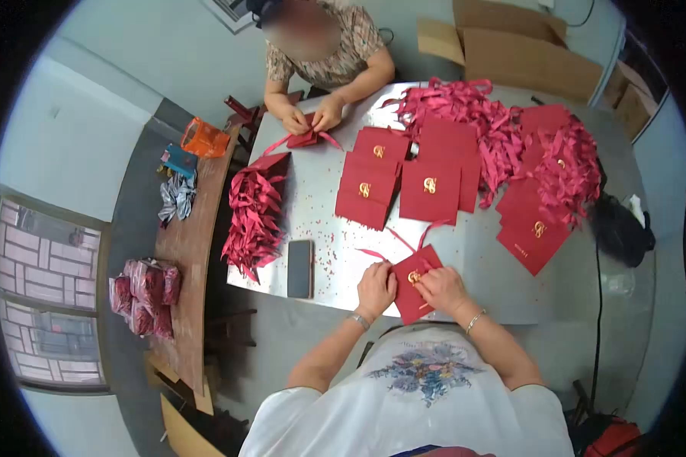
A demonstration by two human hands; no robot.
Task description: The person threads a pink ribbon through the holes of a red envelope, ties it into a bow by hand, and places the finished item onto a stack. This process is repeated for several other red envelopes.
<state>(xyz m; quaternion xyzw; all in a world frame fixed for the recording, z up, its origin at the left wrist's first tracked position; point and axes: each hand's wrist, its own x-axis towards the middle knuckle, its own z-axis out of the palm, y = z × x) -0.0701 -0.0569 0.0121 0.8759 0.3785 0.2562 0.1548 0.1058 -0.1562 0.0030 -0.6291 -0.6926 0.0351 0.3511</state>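
In front of me at the table's near edge lies a flat red paper gift bag (413,304) with a gold emblem, turned at a slant. Its pink-red ribbon ends spread out beyond its far side. My left hand (376,290) grips the bag's left edge, fingers closed. On the right part of the bag rests my right hand (443,290), its fingers curled and pinching at the surface near the emblem; the fingertips are partly hidden. Beyond my hands are stacks of similar red bags (431,190) with gold emblems.
A person opposite works a ribbon on a small red bag (305,137). Ribboned bags (253,217) pile up at left, beside a black phone (300,269). More ribbons (465,114) heap at the back right. Small red scraps dot the metal table (480,297).
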